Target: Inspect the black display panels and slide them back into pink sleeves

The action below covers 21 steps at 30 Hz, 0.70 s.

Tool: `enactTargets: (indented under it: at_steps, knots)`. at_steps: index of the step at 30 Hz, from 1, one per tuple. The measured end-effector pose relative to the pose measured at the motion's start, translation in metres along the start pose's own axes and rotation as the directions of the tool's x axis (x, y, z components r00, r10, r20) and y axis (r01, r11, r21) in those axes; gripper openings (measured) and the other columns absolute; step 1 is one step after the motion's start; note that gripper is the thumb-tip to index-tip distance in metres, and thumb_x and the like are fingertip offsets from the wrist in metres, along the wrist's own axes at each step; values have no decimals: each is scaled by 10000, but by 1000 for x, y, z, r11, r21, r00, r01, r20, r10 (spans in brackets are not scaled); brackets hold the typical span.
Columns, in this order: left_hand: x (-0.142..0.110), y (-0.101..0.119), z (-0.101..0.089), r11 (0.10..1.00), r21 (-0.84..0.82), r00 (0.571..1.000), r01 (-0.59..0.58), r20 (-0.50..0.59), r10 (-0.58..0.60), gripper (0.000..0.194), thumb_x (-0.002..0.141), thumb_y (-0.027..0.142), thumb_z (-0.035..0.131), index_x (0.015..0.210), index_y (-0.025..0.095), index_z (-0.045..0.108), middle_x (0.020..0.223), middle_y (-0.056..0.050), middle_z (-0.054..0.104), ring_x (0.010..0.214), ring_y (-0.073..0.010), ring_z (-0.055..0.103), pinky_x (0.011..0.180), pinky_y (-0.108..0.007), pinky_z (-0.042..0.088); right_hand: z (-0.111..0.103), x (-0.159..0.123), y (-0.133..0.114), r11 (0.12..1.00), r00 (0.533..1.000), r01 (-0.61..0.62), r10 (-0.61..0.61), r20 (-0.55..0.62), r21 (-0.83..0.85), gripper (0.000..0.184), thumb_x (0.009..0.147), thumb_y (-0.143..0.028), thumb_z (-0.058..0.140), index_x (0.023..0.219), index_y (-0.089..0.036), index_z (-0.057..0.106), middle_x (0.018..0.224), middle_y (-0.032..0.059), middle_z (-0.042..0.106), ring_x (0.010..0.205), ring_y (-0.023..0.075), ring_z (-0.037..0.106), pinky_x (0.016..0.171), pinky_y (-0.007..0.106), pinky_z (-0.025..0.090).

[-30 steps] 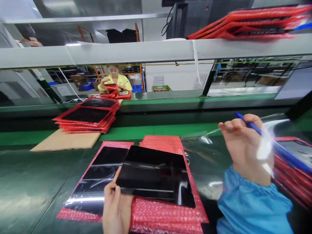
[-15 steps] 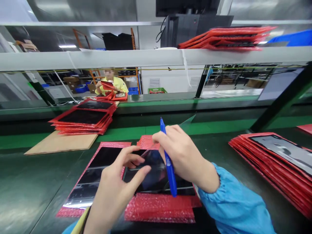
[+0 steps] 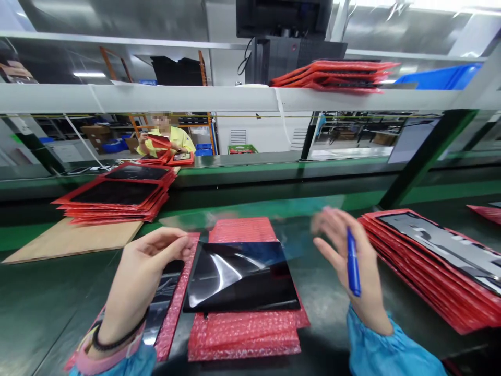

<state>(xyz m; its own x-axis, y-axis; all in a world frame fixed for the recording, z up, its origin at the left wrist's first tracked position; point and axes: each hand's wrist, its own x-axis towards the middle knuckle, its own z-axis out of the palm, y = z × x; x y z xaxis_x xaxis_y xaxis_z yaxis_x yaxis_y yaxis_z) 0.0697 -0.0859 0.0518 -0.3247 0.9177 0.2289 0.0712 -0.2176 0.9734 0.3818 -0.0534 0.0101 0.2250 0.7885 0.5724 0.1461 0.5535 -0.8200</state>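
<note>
At the far left, a pale wooden board (image 3: pixel 74 242) lay on the dark green bench, bearing a stack of red pouches (image 3: pixel 113 194) with black panels showing on top. Beyond it, across the bench, a co-worker in yellow (image 3: pixel 180 139) handled red pouches. Nearer, the person's left hand (image 3: pixel 144 261) hovered over a second black panel (image 3: pixel 166 292), thumb and index finger pinched together on the edge of a clear film (image 3: pixel 289 210) that reached rightward, faint and see-through. In the middle, a glossy black panel (image 3: pixel 246 284) lay flat on pink bubble wrap (image 3: pixel 245 337), bright reflections crossing its left half. To its right, the blue-sleeved right hand (image 3: pixel 354 256) was raised above the bench, fingers partly spread and blurred, a blue pen (image 3: pixel 353 266) tucked against them; I could not tell whether its fingertips gripped the film. Farthest right sat another tall stack of red pouches, a grey-and-black sheet (image 3: pixel 438 245) on top.
</note>
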Motion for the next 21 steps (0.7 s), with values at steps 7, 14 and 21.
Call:
enactTargets:
  at_steps: [7,14,21]
  knots:
    - [23,-44,0,971,-136,976,197,120,-181,177,620,241,809,716,133,707,651,-21,665,561,-92,575,550,-175,477,-6,-17,19,929,898,-368,362,252,-24,200,719,-350,783,749,-172,697,602,49,710,507,171,640,494,258,520]
    - [6,-77,-16,948,-57,932,313,208,-296,272,730,332,731,931,164,656,791,-32,682,677,-150,638,664,-273,523,3,-43,27,887,863,-462,451,227,-5,200,755,-346,753,677,-179,674,528,-5,631,485,118,568,496,207,478]
    - [-17,-96,-35,943,54,910,329,248,-332,186,731,324,734,690,172,636,651,30,579,611,-103,548,622,-218,436,7,-65,27,845,834,-521,534,141,-122,250,737,-419,738,648,-193,679,504,-5,618,475,123,567,470,192,466]
